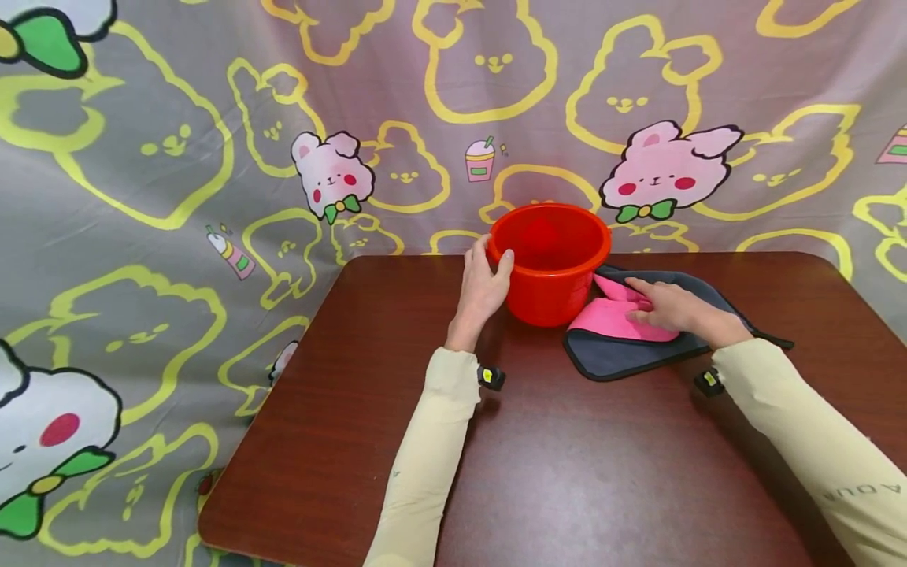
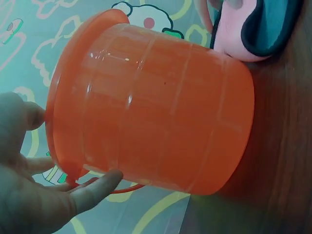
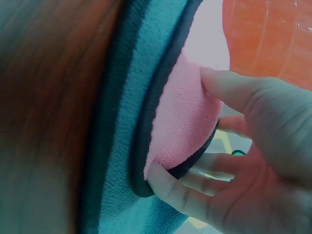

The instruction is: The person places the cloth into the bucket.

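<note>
Closest up are two long cream-beige fabric sleeves (image 1: 425, 453), the right one with some grey lettering, and a small black boxy gadget (image 1: 491, 377) at each wrist. Under them is a dark reddish-brown wood-grain surface (image 1: 319, 441), kinda glossy, with rounded corners and a pale sheen toward the near side.

The right hand (image 1: 664, 306) has its grip pinched on a plush two-sided cloth (image 1: 623, 358), pink one way and dark grey the other (teal-ish from the wrist view) with black edging. The cloth lies on the right half of the surface, partly folded so the pink shows.

Right beside it, near the far edge, a shiny red round plastic bucket (image 1: 546, 293) stands upright. The left hand (image 1: 482, 285) has its grip round the bucket's left side at the rim.

Behind everything and down the left hangs a wrinkly grey fabric backdrop (image 1: 397, 71) with yellow outlined critters, bow-tied bunnies and pink drink cups.
</note>
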Demonstrator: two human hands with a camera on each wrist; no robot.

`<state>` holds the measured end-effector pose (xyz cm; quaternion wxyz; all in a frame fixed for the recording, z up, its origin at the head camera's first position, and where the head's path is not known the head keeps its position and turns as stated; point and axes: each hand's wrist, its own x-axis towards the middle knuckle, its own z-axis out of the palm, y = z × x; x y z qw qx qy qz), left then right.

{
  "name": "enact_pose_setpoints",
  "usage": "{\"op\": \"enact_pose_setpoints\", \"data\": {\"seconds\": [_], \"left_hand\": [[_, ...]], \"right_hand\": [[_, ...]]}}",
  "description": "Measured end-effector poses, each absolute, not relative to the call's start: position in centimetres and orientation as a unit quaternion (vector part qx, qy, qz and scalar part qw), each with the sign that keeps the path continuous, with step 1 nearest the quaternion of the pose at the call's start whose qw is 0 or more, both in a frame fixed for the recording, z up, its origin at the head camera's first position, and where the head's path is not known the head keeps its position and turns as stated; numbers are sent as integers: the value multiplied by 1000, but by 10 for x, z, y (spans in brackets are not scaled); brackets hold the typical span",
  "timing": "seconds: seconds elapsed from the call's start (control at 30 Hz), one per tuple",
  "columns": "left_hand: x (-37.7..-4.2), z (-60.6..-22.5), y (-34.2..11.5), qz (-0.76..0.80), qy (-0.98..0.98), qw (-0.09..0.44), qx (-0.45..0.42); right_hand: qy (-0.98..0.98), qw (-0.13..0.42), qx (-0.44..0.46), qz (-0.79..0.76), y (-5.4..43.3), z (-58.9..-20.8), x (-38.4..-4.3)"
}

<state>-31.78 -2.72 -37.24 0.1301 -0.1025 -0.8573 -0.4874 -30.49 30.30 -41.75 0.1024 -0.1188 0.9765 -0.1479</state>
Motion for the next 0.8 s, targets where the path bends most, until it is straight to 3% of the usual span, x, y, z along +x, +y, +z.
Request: {"op": "enact_pose_setpoints", "data": {"seconds": [0.23, 0.8], "left_hand": [[-319, -377, -24, -497, -850, 148, -98], [-319, -380, -25, -495, -850, 145, -107]], "right_hand": [[975, 104, -122, -152, 297, -417, -307], [966, 32, -147, -211, 309, -414, -294]]}}
